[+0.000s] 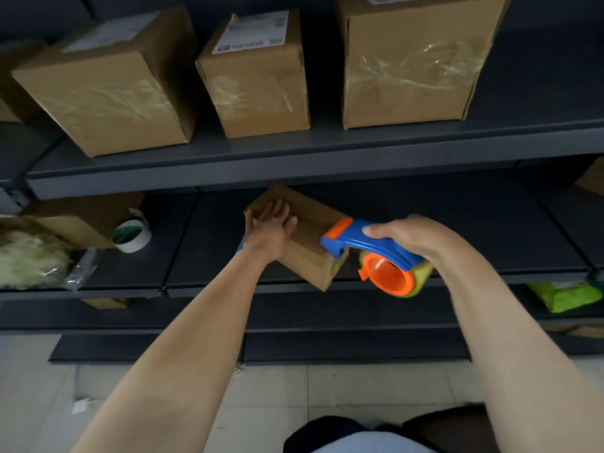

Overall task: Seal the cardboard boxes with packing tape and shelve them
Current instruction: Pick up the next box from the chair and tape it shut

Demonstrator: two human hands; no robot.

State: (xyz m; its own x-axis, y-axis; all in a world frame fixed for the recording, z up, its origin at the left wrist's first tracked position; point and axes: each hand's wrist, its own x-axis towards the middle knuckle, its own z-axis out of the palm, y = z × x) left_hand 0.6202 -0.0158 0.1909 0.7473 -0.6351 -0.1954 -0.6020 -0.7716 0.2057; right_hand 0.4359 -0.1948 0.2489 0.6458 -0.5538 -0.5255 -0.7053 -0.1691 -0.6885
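Note:
A small cardboard box [309,253] lies at an angle on the middle shelf [457,276], one corner over the front edge. My left hand [271,228] presses flat on its top with straight fingers. My right hand [407,237] grips a blue and orange tape dispenser [376,253] holding a yellowish tape roll; the dispenser's front end touches the box's right side. Three sealed cardboard boxes [108,89], [258,76], [408,60] stand on the upper shelf [294,155].
On the left of the middle shelf sit a white tape roll [132,236], an open carton [85,217] and a bag of pale filler [32,259]. A green packet [565,295] lies on a lower shelf at right. Pale tiled floor [294,393] is below.

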